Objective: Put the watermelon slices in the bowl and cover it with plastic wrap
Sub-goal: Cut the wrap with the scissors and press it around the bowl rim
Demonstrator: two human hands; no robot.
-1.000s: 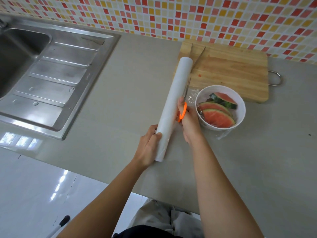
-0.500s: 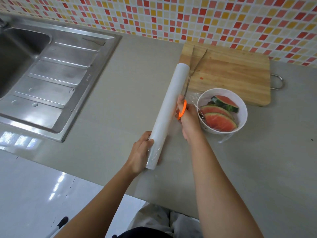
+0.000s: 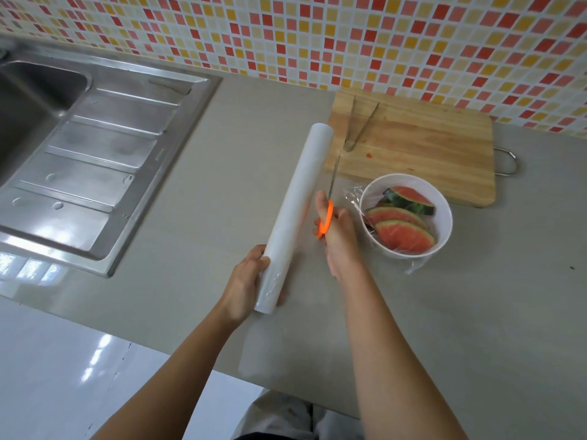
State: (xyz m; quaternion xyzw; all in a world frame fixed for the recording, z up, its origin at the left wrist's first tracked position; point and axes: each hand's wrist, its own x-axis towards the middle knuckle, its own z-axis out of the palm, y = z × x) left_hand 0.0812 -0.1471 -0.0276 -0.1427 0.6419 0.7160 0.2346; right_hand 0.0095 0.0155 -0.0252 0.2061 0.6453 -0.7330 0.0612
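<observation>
Watermelon slices (image 3: 401, 217): 3 red wedges in bowl (image 3: 444, 217), prob. film-covered; L hand (image 3: 246, 287) grips roll (image 3: 298, 211), R hand (image 3: 338, 233) scissors (image 3: 325, 222).

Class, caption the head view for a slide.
Left hand holds wrap roll; right hand holds scissors beside the watermelon bowl.

- The left hand (image 3: 244, 281) and right hand (image 3: 338, 236) are bare, and so are both forearms.
- Light grey, creased trousers (image 3: 286, 414) show at bottom centre of the frame.
- A dark garment hem (image 3: 270, 436) shows at the bottom edge.
</observation>
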